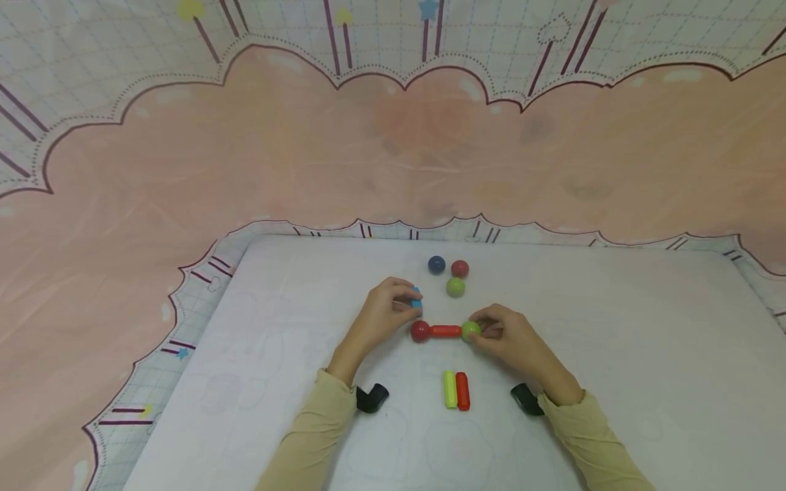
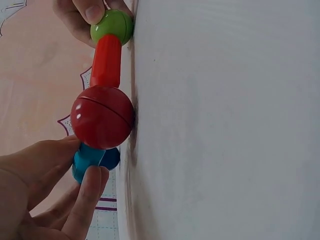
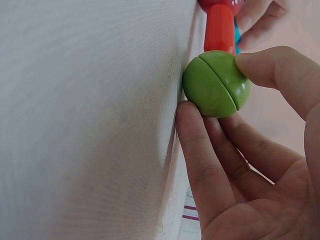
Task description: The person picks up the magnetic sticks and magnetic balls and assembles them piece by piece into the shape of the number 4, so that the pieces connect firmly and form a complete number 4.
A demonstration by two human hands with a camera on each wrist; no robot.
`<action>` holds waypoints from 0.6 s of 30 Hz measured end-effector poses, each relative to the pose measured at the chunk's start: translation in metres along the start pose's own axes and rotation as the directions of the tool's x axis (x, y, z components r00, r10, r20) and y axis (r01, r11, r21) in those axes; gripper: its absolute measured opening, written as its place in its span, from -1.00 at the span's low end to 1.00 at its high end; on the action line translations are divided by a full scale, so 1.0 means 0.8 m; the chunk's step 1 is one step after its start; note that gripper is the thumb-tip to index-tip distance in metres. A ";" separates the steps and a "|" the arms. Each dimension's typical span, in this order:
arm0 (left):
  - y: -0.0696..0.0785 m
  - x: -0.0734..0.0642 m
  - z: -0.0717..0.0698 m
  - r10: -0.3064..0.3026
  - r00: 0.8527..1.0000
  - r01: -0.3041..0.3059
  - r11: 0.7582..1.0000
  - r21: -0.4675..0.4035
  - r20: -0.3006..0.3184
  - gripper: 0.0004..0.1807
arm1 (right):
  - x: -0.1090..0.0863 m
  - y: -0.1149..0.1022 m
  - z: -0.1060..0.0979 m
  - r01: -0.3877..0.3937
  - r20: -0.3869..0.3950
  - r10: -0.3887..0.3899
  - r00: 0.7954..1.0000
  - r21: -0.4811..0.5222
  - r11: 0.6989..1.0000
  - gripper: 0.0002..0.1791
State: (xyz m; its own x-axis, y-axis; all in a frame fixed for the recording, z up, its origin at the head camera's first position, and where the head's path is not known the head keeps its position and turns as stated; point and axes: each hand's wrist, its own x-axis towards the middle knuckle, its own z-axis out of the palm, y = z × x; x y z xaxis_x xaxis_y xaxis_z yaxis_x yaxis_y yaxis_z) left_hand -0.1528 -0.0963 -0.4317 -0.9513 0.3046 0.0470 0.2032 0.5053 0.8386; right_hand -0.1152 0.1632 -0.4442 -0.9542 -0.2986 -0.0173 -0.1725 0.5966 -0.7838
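The hands [image 2: 37,172] grip a blue piece [image 2: 86,162] and green ball [image 2: 113,25], with red ball [image 2: 102,120] and red rod [image 2: 106,61] between.

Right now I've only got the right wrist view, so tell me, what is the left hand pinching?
Observer: The left hand pinches a blue rod between thumb and fingers.
Operator: Any loose balls on the white surface?
Observer: Three, farther from the person than the joined piece: a dark blue ball, a loose red ball and a loose green ball.
Operator: And spare rods?
Observer: Two, nearer the person: a yellow-green rod and a loose red rod, side by side.
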 end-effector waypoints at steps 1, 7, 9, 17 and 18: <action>0.000 0.000 0.000 -0.001 1.000 0.001 1.000 0.004 0.001 -0.73 | 0.000 0.000 0.000 -0.002 0.000 0.002 1.000 0.000 1.000 -0.70; 0.001 0.001 0.001 -0.003 1.000 0.003 1.000 0.012 0.012 -0.75 | 0.000 0.000 0.001 0.004 0.000 -0.004 1.000 -0.001 1.000 -0.70; 0.001 0.001 0.001 0.000 1.000 0.000 1.000 0.008 0.015 -0.76 | 0.000 0.000 0.000 0.012 -0.001 -0.012 1.000 -0.004 1.000 -0.70; 0.000 0.002 0.003 -0.014 0.999 0.013 1.000 0.023 0.036 -0.77 | -0.001 -0.001 0.000 0.014 -0.001 -0.014 1.000 -0.006 1.000 -0.70; -0.001 0.002 0.003 -0.014 0.999 0.013 1.000 0.027 0.039 -0.77 | -0.001 -0.001 0.000 0.012 -0.001 -0.012 1.000 -0.005 1.000 -0.70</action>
State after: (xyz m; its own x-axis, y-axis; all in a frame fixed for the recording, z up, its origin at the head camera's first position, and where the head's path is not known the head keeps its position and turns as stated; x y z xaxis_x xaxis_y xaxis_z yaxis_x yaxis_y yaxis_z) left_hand -0.1542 -0.0941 -0.4332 -0.9443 0.3288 0.0139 0.1970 0.5310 0.8242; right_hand -0.1145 0.1627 -0.4434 -0.9523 -0.3049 -0.0069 -0.1853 0.5964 -0.7810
